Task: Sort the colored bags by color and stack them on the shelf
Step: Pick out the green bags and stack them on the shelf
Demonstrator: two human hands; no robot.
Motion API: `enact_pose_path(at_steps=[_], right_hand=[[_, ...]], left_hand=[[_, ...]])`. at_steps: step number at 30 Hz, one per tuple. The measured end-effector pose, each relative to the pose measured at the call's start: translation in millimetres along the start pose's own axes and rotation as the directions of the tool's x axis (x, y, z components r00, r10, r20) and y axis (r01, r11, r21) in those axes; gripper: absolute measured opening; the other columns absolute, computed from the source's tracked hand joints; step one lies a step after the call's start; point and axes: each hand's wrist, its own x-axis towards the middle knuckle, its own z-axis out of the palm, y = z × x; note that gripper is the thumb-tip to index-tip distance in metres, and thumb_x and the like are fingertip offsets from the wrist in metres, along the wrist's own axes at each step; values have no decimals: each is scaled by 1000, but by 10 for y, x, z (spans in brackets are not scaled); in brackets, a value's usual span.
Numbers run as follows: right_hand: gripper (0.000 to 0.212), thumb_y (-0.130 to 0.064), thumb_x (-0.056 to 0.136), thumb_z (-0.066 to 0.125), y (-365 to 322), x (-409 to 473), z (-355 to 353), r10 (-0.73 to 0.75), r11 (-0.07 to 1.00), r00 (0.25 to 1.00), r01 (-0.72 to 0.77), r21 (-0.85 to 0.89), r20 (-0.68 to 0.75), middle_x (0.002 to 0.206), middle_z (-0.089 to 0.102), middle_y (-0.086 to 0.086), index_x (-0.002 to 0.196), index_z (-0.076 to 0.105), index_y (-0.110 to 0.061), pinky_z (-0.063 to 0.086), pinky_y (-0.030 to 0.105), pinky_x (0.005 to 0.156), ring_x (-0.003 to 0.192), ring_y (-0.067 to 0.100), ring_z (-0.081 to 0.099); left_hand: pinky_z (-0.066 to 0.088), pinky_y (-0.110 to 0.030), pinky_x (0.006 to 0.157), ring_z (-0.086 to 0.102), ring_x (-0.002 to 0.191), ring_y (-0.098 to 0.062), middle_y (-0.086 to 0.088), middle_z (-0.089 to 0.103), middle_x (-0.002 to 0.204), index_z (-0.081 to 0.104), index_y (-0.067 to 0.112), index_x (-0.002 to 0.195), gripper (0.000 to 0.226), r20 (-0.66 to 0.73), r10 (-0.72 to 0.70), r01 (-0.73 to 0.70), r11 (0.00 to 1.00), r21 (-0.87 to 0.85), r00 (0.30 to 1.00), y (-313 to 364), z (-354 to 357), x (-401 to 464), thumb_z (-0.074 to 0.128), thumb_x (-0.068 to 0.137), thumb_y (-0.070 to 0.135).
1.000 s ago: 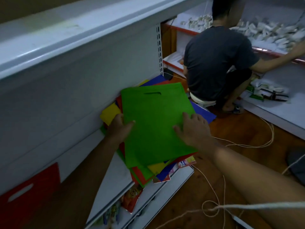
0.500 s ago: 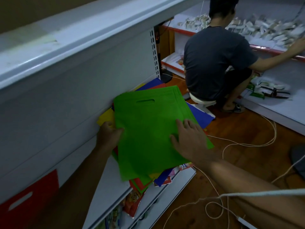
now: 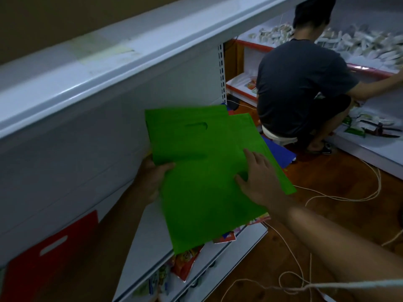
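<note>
Green bags (image 3: 209,188), held by both hands, cover the shelf (image 3: 150,238) pile.

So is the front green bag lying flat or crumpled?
Flat: the front green bag is spread smooth, left hand gripping its edge, right hand resting on top.

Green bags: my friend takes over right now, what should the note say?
Left hand: thumb on top, gripping the left edge of the upper green bag.
Right hand: fingers lie flat on the lower green bag, no grip.
Both green bags lie over the mixed pile; a blue bag sticks out behind it. A red bag lies apart, lower left.
Done: two greens gathered on top.
Left: probably stack the greens on the shelf, then sort the other colours.
</note>
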Motion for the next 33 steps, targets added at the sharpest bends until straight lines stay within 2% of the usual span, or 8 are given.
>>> enact_pose_path(at_steps=[3,5,9,18,21,24,26,33], right_hand=[[82,-43,90,61,-150,-12,-9,-20,998,998,23,56,-53,142,44,17,154,13,-24,32,45,111,132,32,40],[77,-35,91,63,-319,-64,-17,-52,988,996,62,142,-75,126,51,17,153,19,-27,49,37,89,95,24,57],[63,-17,91,63,-703,-240,43,-111,964,987,136,228,-119,122,48,14,147,34,-22,29,11,52,58,4,44],[49,-3,89,59,-1733,-897,327,-306,929,935,334,157,-180,137,47,11,136,53,-16,37,20,77,73,15,57],[45,-3,88,58,-2123,-1153,503,-328,929,934,347,132,-143,140,45,10,132,56,-12,45,29,91,111,31,58],[45,-2,85,59,-2517,-1419,700,-357,923,927,369,111,-113,140,46,14,130,58,-8,45,40,99,119,35,53],[45,-3,86,59,-2749,-1606,847,-370,920,924,379,103,-97,141,45,14,130,58,-8,45,39,99,119,35,53],[48,-10,91,57,-3454,-2221,1237,-412,901,911,407,149,0,149,36,10,138,50,-9,44,37,100,124,32,50]], left_hand=[[53,-45,85,64,101,-31,-14,66,116,58,5,127,44,-6,-11,11,993,-121,1000,105,-165,-127,58,85,-8],[54,-43,81,65,98,-30,-12,67,113,58,6,126,43,-16,1,-3,985,-174,1000,166,-316,-229,57,85,-8],[56,-42,79,67,96,-32,-15,69,111,62,5,121,37,-74,20,-29,992,-126,997,176,-747,-459,60,85,-5],[57,-36,78,67,92,-20,-2,68,106,59,21,121,35,-246,216,-188,973,133,945,-80,-1910,-1162,60,88,9],[56,-33,79,64,96,-13,7,57,126,36,31,143,66,-288,324,-262,936,235,901,-228,-2362,-1444,59,86,6],[55,-21,66,60,86,5,16,38,137,4,45,150,94,-321,361,-284,922,263,876,-360,-2797,-1716,59,88,2],[52,-14,69,57,96,4,11,38,144,14,38,151,84,-327,370,-264,908,325,870,-433,-3096,-1868,58,89,2],[50,-47,97,57,116,-30,-4,46,143,45,32,139,60,-378,280,-112,905,410,882,-619,-4062,-2420,62,84,15]])
